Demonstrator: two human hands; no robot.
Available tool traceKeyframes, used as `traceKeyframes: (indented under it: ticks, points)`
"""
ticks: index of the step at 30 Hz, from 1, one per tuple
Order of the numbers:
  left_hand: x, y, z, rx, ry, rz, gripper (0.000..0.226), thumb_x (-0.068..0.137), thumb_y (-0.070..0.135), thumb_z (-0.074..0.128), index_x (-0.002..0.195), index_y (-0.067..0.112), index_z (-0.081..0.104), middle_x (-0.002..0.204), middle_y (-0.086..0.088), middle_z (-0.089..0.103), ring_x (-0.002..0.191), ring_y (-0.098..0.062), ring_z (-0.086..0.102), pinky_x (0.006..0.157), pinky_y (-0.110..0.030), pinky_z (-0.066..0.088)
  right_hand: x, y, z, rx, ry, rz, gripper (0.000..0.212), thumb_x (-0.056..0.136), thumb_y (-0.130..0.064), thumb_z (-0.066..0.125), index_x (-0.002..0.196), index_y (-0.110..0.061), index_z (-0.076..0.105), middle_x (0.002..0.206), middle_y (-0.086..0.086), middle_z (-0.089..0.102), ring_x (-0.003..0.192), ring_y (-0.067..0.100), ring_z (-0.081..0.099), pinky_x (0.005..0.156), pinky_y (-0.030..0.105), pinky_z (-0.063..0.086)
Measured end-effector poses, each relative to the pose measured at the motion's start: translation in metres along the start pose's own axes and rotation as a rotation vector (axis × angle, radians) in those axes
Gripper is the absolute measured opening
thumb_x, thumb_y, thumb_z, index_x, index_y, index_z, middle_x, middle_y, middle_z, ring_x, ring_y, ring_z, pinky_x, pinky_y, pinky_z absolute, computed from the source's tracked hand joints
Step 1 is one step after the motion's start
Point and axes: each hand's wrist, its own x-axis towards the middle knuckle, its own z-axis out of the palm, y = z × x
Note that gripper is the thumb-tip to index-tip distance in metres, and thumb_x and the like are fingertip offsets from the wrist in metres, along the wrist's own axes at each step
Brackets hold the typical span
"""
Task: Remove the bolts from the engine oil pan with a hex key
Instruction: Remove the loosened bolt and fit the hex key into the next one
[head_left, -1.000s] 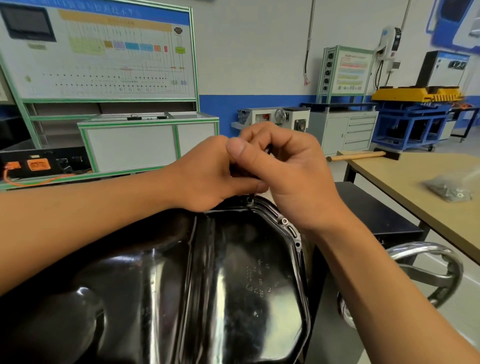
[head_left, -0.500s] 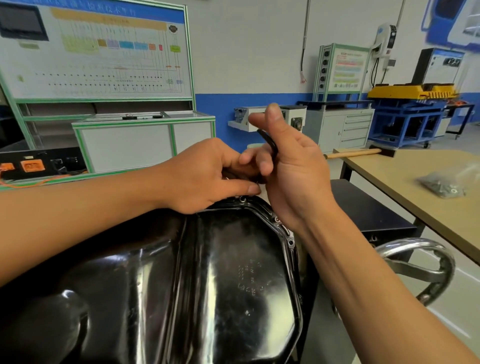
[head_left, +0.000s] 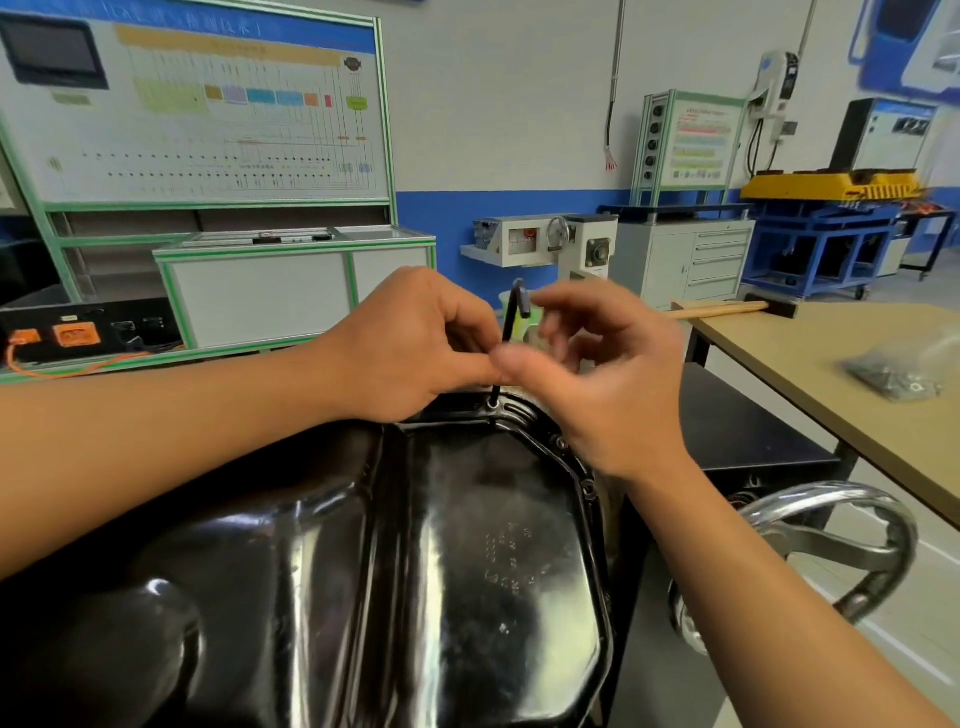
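The left hand (head_left: 415, 343) pinched in its grip the slim black L-shaped hex key (head_left: 511, 317), upright in a bolt (head_left: 492, 403) at the glossy black oil pan (head_left: 493, 545) far rim; the right hand (head_left: 608, 384), its grip loosely open, hung alongside.

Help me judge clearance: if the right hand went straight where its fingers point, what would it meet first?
Likely the hex key, standing in a bolt on the oil pan rim, pinched by the left hand. The right hand is blurred, so depth is unsure.

A white wall (head_left: 519, 104) with a blue band (head_left: 441, 218) backs a green-framed wiring board (head_left: 208, 130), a grey drawer cabinet (head_left: 691, 265), a blue cart (head_left: 810, 249) and a tan tabletop (head_left: 810, 353).
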Motion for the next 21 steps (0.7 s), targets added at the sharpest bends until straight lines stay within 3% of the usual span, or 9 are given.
traceKeyframes:
  ticks: [3, 6, 9, 11, 13, 15, 18, 21]
  points:
    - [-0.001, 0.002, -0.001, -0.007, -0.017, -0.016, 0.008, 0.076, 0.011, 0.084, 0.077, 0.007, 0.077, 0.067, -0.007, 0.072, 0.062, -0.007, 0.060, 0.059, -0.026, 0.048, -0.010, 0.006, 0.009, -0.124, -0.021, -0.109, 0.027, 0.068, -0.018, 0.091, 0.085, -0.004, 0.074, 0.068, 0.003, 0.061, 0.057, 0.021, 0.054, 0.056, 0.030, 0.045]
    - [-0.002, 0.004, -0.001, 0.020, -0.008, 0.020, 0.011, 0.077, 0.010, 0.082, 0.071, 0.008, 0.073, 0.064, -0.013, 0.066, 0.060, -0.007, 0.051, 0.056, -0.030, 0.044, -0.009, 0.005, 0.013, -0.082, 0.078, -0.103, 0.015, 0.073, -0.012, 0.087, 0.079, -0.004, 0.075, 0.065, -0.006, 0.056, 0.058, 0.009, 0.051, 0.059, 0.021, 0.041]
    - [0.000, 0.003, 0.000, 0.007, -0.016, 0.019, 0.016, 0.078, 0.015, 0.082, 0.078, 0.002, 0.073, 0.074, -0.024, 0.068, 0.063, -0.027, 0.055, 0.066, -0.049, 0.052, -0.005, 0.002, 0.012, -0.082, 0.081, -0.094, 0.011, 0.076, -0.011, 0.084, 0.077, -0.005, 0.075, 0.065, -0.008, 0.054, 0.059, 0.003, 0.048, 0.060, 0.017, 0.039]
    - [0.000, 0.003, 0.000, -0.006, -0.030, 0.005, 0.018, 0.079, 0.015, 0.082, 0.083, 0.000, 0.074, 0.078, -0.026, 0.069, 0.065, -0.032, 0.058, 0.069, -0.053, 0.052, -0.005, 0.000, 0.013, -0.114, 0.063, -0.103, 0.009, 0.079, -0.010, 0.082, 0.077, -0.006, 0.074, 0.066, -0.005, 0.056, 0.060, 0.006, 0.051, 0.059, 0.018, 0.040]
    - [0.000, 0.002, -0.001, -0.054, -0.067, 0.015, 0.006, 0.080, 0.012, 0.080, 0.086, 0.011, 0.078, 0.079, -0.017, 0.072, 0.067, -0.014, 0.060, 0.072, -0.046, 0.054, -0.006, -0.001, 0.015, -0.158, 0.023, -0.117, 0.009, 0.084, -0.007, 0.078, 0.079, -0.003, 0.072, 0.068, 0.003, 0.060, 0.063, 0.013, 0.055, 0.060, 0.023, 0.043]
    - [-0.002, 0.002, -0.001, -0.109, -0.109, 0.034, 0.019, 0.083, 0.010, 0.076, 0.088, 0.028, 0.078, 0.083, -0.001, 0.077, 0.075, -0.003, 0.064, 0.074, -0.030, 0.056, -0.006, 0.000, 0.014, -0.191, -0.017, -0.137, 0.007, 0.087, -0.005, 0.074, 0.083, 0.000, 0.072, 0.072, 0.007, 0.062, 0.066, 0.018, 0.057, 0.062, 0.025, 0.045]
    - [-0.003, 0.002, -0.002, -0.186, -0.203, 0.044, 0.026, 0.088, 0.010, 0.071, 0.092, 0.036, 0.075, 0.090, 0.013, 0.077, 0.086, 0.004, 0.066, 0.078, -0.014, 0.051, -0.006, 0.001, 0.009, -0.226, -0.076, -0.175, 0.006, 0.091, -0.002, 0.068, 0.088, 0.002, 0.072, 0.075, 0.007, 0.060, 0.069, 0.015, 0.054, 0.067, 0.019, 0.042]
    - [-0.002, 0.005, -0.001, -0.215, -0.249, 0.031, 0.021, 0.085, 0.022, 0.068, 0.082, 0.042, 0.075, 0.084, 0.017, 0.076, 0.083, 0.008, 0.066, 0.077, -0.009, 0.048, -0.007, 0.003, 0.003, -0.239, -0.157, -0.215, 0.010, 0.094, 0.002, 0.061, 0.094, 0.003, 0.071, 0.080, 0.010, 0.061, 0.074, 0.017, 0.055, 0.070, 0.021, 0.043]
